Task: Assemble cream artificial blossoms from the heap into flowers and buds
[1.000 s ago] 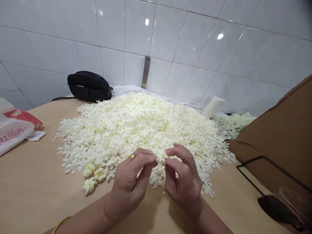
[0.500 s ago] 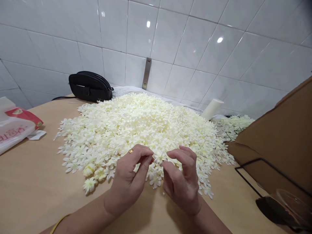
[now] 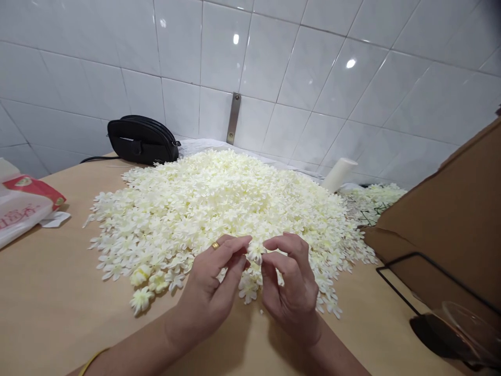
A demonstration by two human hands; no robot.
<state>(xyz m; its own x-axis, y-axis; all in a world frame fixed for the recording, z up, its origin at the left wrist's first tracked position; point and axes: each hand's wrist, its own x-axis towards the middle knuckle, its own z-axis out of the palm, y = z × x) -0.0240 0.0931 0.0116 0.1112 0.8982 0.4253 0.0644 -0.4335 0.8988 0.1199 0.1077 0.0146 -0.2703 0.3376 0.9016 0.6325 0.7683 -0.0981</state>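
Note:
A pale cream-white artificial flower (image 3: pixel 256 253) is held up between my two hands, in front of a big heap of matching loose blossoms (image 3: pixel 230 196). My left hand (image 3: pixel 213 282), with a gold ring on one finger, pinches at the flower's left side with thumb and fingertips. From the right, my right hand (image 3: pixel 291 284) grips the flower's edge between thumb and fingers. The back of the flower and the exact contact of the left fingertips are hidden. Left of my left hand, a fuller layered flower (image 3: pixel 142 300) lies near two yellowish ones.
On the tan table (image 3: pixel 70 292) a black bag (image 3: pixel 143 141) stands back left, by the tiled wall. A red-and-white plastic package (image 3: pixel 27 206) lies far left. A white roll (image 3: pixel 340 175) leans behind the heap. Brown cardboard (image 3: pixel 442 219) and dark glasses (image 3: pixel 442 334) are at right.
The fingers of both hands have shifted slightly around the flower, and my right hand's fingers have closed in on it. The flower has tilted a little. The whole view has drifted slightly.

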